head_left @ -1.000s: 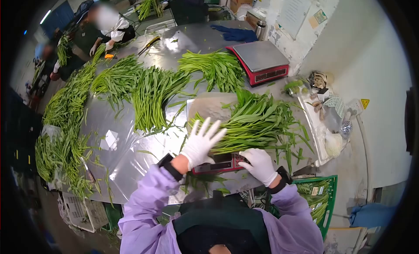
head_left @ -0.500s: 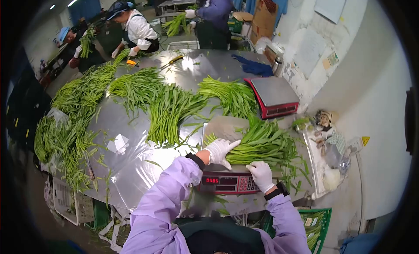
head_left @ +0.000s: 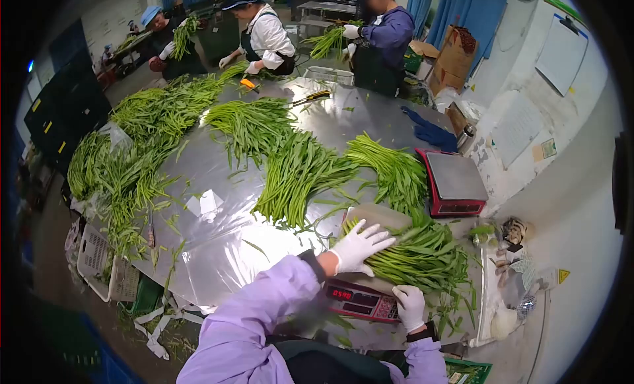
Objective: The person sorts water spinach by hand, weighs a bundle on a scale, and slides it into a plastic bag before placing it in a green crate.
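A bunch of long-leaved green vegetables [head_left: 422,255] lies across the metal pan of a red digital scale [head_left: 360,301], whose lit red digits are hard to read exactly. My left hand [head_left: 360,248], in a white glove, rests over the stem end with its fingers spread. My gloved right hand [head_left: 411,307] is curled at the pan's front right edge, just below the leaves. Whether anything is pinched in its fingers is hidden. Beyond the scale lie more bunches of greens [head_left: 300,179], one of them [head_left: 389,169] beside a second red scale [head_left: 456,182].
A long heap of loose greens [head_left: 125,159] runs along the left of the metal table [head_left: 218,245]. A yellow-handled tool [head_left: 310,99], an orange tool [head_left: 248,85] and a blue cloth [head_left: 429,130] lie farther back. Co-workers handle greens across the table. A white crate [head_left: 99,265] stands lower left.
My left hand has lifted from a grip at the stems and now lies with fingers spread. My right hand stays at the pan's edge. The lit reading has changed, and the view has shifted left.
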The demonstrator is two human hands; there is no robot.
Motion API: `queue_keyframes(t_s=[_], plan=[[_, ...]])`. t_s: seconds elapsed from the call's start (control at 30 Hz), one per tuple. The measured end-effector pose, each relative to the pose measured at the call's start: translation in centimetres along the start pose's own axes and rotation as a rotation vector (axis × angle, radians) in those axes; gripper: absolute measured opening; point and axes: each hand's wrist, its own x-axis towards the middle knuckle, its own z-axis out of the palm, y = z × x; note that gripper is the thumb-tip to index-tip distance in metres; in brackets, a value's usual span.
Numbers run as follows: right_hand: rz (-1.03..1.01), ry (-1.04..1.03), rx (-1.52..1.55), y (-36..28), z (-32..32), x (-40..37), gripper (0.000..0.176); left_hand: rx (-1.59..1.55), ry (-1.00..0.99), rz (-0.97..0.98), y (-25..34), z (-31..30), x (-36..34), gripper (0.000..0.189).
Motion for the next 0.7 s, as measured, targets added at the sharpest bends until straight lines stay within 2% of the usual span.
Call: queue_keyframes(t_s=[0.03, 0.07, 0.1, 0.13, 0.17, 0.2, 0.23, 0.27, 0.37, 0.5, 0.57, 0.6, 0.63, 0.7], plan=[[0.031, -0.014, -0.002, -0.2, 0.0, 0.0, 0.022, -0.066, 0.205, 0.029, -0.4, -0.4, -0.5, 0.095], [0.038, -0.019, -0.001, -0.4, -0.1, 0.0, 0.022, -0.035, 0.191, 0.026, -0.6, -0.6, -0.6, 0.083], [0.059, -0.011, 0.018, -1.0, -0.6, 0.4, 0.021, -0.322, 0.440, -0.282, -4.2, 0.6, -2.7, 0.058], [0.083, -0.003, 0.034, -1.7, -1.1, 0.7, 0.021, -0.318, 0.378, -0.554, -5.4, -1.8, -3.5, 0.034], [0.105, 0.005, 0.048, -2.0, -1.2, 0.9, 0.022, -0.496, 0.469, -0.872, -7.8, 0.3, -5.1, 0.028], [0.124, 0.002, 0.043, -2.1, -1.1, 0.8, 0.024, -0.391, 0.524, -0.943, -11.9, 4.9, -7.5, 0.029], [0.127, -0.001, 0.034, -2.1, -0.9, 0.6, 0.024, -0.289, 0.494, -1.047, -13.6, 6.5, -8.8, 0.034], [0.150, 0.019, 0.038, -2.2, -0.7, 0.4, 0.023, -0.318, 0.503, -1.104, -15.4, 8.5, -9.8, 0.038], [0.191, 0.043, 0.022, -2.6, -0.3, 0.5, 0.022, -0.382, 0.585, -1.192, -17.0, 10.9, -9.6, 0.037], [0.249, 0.066, 0.029, -2.8, -0.1, 0.9, 0.020, -0.650, 0.506, -1.261, -16.1, 9.8, -8.1, 0.047], [0.265, 0.070, 0.023, -2.9, 0.0, 1.0, 0.019, -0.245, 0.680, -1.262, -16.0, 10.9, -8.3, 0.060], [0.269, 0.083, 0.033, -2.9, 0.0, 1.0, 0.018, -0.218, 0.561, -1.290, -15.8, 10.6, -8.2, 0.070], [0.272, 0.094, 0.045, -2.9, 0.1, 1.0, 0.017, -0.220, 0.554, -1.294, -15.4, 9.8, -7.8, 0.070], [0.288, 0.099, 0.059, -3.0, 0.2, 1.3, 0.016, -0.072, 0.316, -1.291, -14.8, 8.5, -6.8, 0.074]])
